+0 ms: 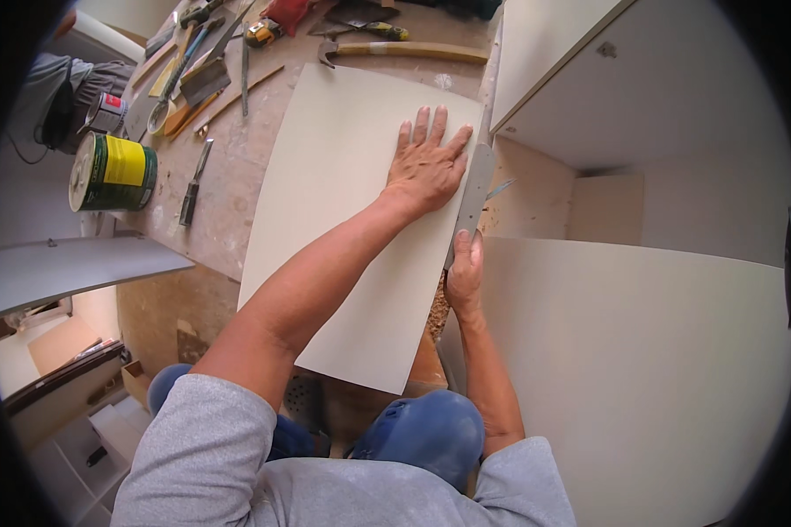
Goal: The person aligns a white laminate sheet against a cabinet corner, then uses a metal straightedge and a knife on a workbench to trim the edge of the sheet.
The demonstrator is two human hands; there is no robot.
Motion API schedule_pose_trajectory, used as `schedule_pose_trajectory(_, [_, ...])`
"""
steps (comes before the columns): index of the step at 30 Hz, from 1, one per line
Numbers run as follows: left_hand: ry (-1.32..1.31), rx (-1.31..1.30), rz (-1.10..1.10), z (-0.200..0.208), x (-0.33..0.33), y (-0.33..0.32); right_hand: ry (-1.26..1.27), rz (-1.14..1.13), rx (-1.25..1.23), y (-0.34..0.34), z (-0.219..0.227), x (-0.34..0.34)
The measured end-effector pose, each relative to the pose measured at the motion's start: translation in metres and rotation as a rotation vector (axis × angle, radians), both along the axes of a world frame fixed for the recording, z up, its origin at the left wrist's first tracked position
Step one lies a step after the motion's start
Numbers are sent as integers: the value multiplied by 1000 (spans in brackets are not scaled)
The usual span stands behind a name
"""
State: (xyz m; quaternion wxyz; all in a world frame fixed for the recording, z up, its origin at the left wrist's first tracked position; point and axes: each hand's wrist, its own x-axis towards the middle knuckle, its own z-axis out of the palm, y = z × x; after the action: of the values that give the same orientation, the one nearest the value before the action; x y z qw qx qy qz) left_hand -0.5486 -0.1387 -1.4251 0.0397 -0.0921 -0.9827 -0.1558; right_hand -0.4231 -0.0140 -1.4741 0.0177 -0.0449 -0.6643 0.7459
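My left hand [426, 162] lies flat, fingers spread, on a pale cream board [343, 220] that rests on the worktable and overhangs its near end. Along the board's right edge runs a long grey strip [474, 189] with a rounded far end and small holes; its exact kind I cannot make out. The near end of this strip is in my right hand [466, 277], thumb up on top and the other fingers mostly hidden. A thin blue pointed piece [501, 189] sticks out just right of the strip.
A claw hammer [404, 53] lies beyond the board. Left on the worktable [228, 176] are a chisel [195, 184], a green-and-yellow can [114, 173], and several hand tools. A large pale panel [633, 369] and an open cabinet [694, 167] stand at right.
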Motion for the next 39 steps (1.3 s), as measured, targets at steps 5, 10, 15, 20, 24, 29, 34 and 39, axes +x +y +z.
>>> schedule_pose_trajectory(5, [-7, 18, -17, 6, 1, 2, -56, -56, 130, 13, -1, -84])
schedule_pose_trajectory(10, [6, 26, -25, 4, -3, 11, 84, -82, 161, 31, -12, -215])
schedule_pose_trajectory(15, [7, 25, -3, -2, -1, 0, 83, -36, -40, 15, -11, -196])
schedule_pose_trajectory(20, [21, 12, -7, 1, -2, 2, 118, -39, 13, 13, -8, -143])
schedule_pose_trajectory(24, [24, -1, -2, 0, -2, 4, 61, -26, 43, 13, -3, -96])
schedule_pose_trajectory(29, [28, -5, -11, -4, -2, 7, -75, -4, 36, 12, 6, -15])
schedule_pose_trajectory(34, [43, 15, -9, -1, -4, 8, -31, 31, 137, 15, 16, 75])
schedule_pose_trajectory(39, [90, 46, -75, -9, 4, -33, -263, -16, -405, 2, 12, 97])
